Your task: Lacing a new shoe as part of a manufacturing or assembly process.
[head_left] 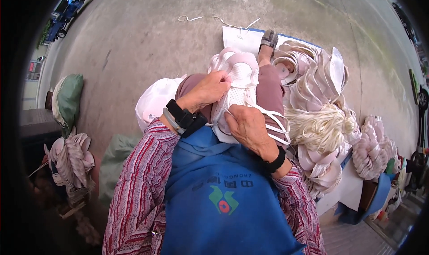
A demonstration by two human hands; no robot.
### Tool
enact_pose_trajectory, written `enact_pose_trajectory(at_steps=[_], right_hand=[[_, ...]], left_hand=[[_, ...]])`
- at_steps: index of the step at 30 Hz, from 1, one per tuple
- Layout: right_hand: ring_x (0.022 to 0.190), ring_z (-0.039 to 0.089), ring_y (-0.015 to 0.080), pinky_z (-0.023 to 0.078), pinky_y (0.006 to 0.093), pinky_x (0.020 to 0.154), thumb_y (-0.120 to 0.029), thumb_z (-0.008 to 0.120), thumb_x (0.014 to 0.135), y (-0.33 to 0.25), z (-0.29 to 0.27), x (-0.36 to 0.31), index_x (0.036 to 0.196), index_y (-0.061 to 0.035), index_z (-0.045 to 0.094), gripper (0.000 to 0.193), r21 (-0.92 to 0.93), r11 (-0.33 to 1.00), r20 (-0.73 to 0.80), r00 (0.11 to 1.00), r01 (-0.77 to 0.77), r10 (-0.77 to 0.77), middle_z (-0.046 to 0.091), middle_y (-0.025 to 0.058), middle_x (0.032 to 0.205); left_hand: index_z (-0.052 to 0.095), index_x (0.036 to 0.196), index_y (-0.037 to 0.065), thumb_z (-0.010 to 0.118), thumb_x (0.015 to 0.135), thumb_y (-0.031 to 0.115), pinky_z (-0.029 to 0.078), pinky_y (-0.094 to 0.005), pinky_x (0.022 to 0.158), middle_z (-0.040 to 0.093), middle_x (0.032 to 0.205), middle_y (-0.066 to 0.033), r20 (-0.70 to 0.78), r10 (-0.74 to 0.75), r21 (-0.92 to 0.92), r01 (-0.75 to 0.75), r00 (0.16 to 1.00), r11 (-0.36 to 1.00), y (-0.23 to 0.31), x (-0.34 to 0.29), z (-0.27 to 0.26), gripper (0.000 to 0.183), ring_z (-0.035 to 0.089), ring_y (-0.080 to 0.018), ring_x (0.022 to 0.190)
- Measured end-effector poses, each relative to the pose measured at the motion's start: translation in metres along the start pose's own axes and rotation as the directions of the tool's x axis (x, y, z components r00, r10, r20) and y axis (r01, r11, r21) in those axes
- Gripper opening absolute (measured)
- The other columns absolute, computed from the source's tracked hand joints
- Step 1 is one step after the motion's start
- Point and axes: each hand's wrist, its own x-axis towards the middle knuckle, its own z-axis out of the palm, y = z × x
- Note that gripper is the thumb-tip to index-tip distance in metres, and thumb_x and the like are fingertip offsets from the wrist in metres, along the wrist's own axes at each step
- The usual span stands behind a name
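Observation:
A pale pink and white shoe upper [242, 72] with a perforated middle lies lengthwise over my lap, between my two hands. My left hand [209, 91] is closed at its left edge, thumb and forefinger pinched together on the upper. Lower down, my right hand [248, 126] is curled over the upper's near part, its fingers pinching a white shoelace [236, 106]. Loose loops of white lace [278, 116] trail over my right thigh. What sits exactly between the left fingertips is too small to make out.
Stacked shoe uppers [319, 83] and a thick bundle of cream laces [315, 126] lie to my right. More uppers [373, 145] hang farther right. At left are a white bag-like bundle [156, 98], a green sack [69, 96] and another stack of uppers [73, 159]. A blue apron [223, 232] covers me.

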Motion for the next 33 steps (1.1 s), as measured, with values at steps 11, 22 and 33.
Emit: enact_pose_trajectory(at_steps=[11, 22, 33], right_hand=[[0.062, 0.057, 0.0392, 0.046, 0.0396, 0.06, -0.02, 0.054, 0.089, 0.019, -0.039, -0.036, 0.095, 0.0, 0.062, 0.022, 0.379, 0.894, 0.045, 0.97, -0.24, 0.241, 0.062, 0.0213, 0.075], [0.071, 0.06, 0.0447, 0.047, 0.0483, 0.066, -0.02, 0.052, 0.087, 0.029, -0.03, -0.024, 0.085, 0.0014, 0.061, 0.023, 0.012, 0.964, -0.063, 0.962, -0.267, 0.267, 0.062, 0.0265, 0.074], [0.06, 0.057, 0.0337, 0.045, 0.0398, 0.058, -0.012, 0.052, 0.08, -0.021, -0.019, -0.048, 0.08, 0.0035, 0.056, 0.016, 0.374, 0.919, 0.436, 0.898, -0.12, -0.061, 0.056, 0.0209, 0.064]], left_hand=[[0.057, 0.092, -0.002, 0.051, 0.094, 0.03, 0.044, -0.0227, 0.043, 0.058, 0.067, -0.0054, -0.114, 0.164, 0.187, -0.141, 0.98, 0.972, -0.006, -0.048, 0.006, 0.032, 0.053, -0.0114, 0.048], [0.06, 0.095, -0.006, 0.053, 0.094, 0.037, 0.042, -0.0248, 0.031, 0.059, 0.061, -0.0065, 0.134, -0.169, -0.282, 0.201, 0.976, 0.938, -0.004, -0.055, 0.036, 0.043, 0.05, -0.0108, 0.036], [0.061, 0.092, 0.002, 0.057, 0.093, 0.03, 0.027, -0.0213, 0.029, 0.044, 0.051, 0.0028, 0.182, -0.2, -0.421, 0.26, 0.963, 0.869, -0.012, -0.051, 0.044, 0.028, 0.036, -0.0064, 0.032]])
